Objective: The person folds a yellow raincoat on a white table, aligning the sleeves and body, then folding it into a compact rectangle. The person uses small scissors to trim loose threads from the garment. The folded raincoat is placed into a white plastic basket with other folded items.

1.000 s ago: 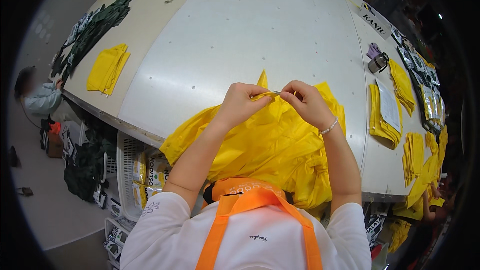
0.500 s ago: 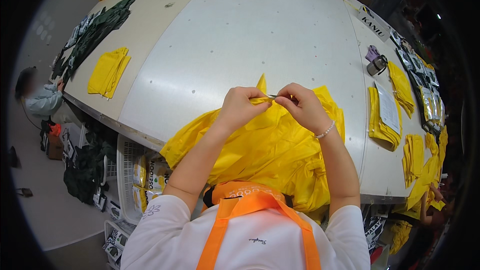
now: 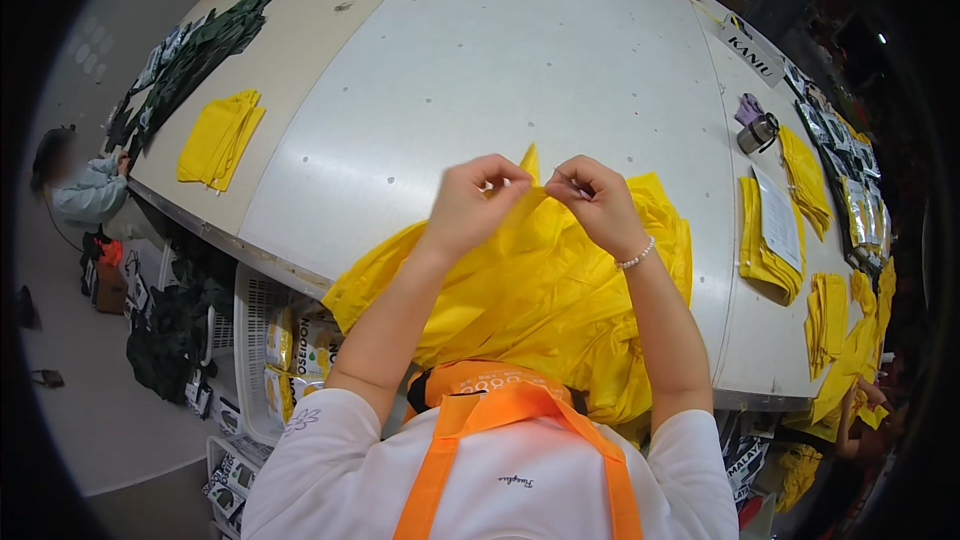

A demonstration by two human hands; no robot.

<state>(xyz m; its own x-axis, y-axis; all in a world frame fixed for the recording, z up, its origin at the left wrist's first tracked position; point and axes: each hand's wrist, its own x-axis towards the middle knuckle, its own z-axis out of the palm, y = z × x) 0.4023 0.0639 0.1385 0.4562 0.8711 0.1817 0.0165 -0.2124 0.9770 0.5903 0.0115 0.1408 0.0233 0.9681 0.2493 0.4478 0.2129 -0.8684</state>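
A crumpled yellow garment (image 3: pixel 520 290) of thin, smooth fabric is heaped over the table's near edge in front of me. Above it my left hand (image 3: pixel 474 204) is closed in a pinch, with a raised fold of the yellow fabric at its fingertips. Close by on the right, my right hand (image 3: pixel 598 202) pinches with thumb and forefinger near the same fold; what lies in that pinch is hidden. A small gap separates the two sets of fingertips. One pointed yellow corner sticks up behind them.
Folded yellow garments (image 3: pixel 220 140) lie at left, more (image 3: pixel 768 255) at right under a paper sheet (image 3: pixel 778 220). A metal bottle (image 3: pixel 757 133) stands at right. White baskets (image 3: pixel 262 340) hold packages below the table's left edge. A co-worker (image 3: pixel 85 185) is at far left.
My hands have drawn slightly apart and up from the fabric. A thin dark metallic thing that showed between the fingertips is out of sight now.
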